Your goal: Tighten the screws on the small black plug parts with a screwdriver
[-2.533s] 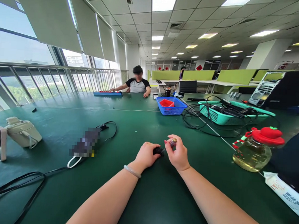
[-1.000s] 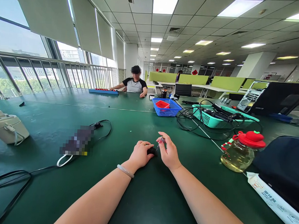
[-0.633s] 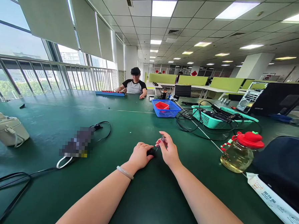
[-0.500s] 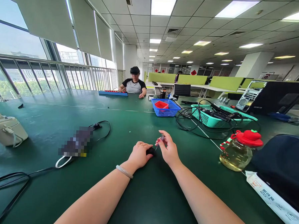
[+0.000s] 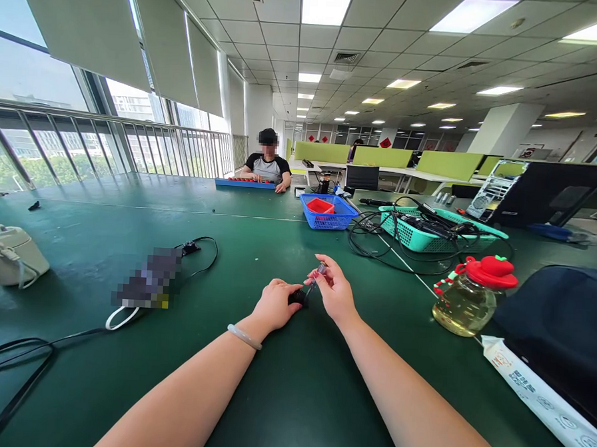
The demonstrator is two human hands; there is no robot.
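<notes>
Near the middle of the green table, my left hand [image 5: 275,304] is closed on a small black object [image 5: 298,297] and holds it against the tabletop. My right hand [image 5: 335,293] pinches a small screwdriver-like tool [image 5: 319,272] with a clear handle. The tool is tilted, and its thin shaft points down to the right side of the black object. My fingers hide part of the black object, and its exact shape is too small to tell.
On the green table [image 5: 169,390], a blue basket [image 5: 329,220], a teal basket [image 5: 428,240] with cables and a red-lidded jar [image 5: 467,306] stand to the right. A beige case [image 5: 11,255] is left. A person [image 5: 267,165] sits opposite at a blue tray [image 5: 245,184].
The view has shifted slightly. Both my hands keep nearly the same pose at the black object. Across the table, the person's blue tray has moved to the right.
</notes>
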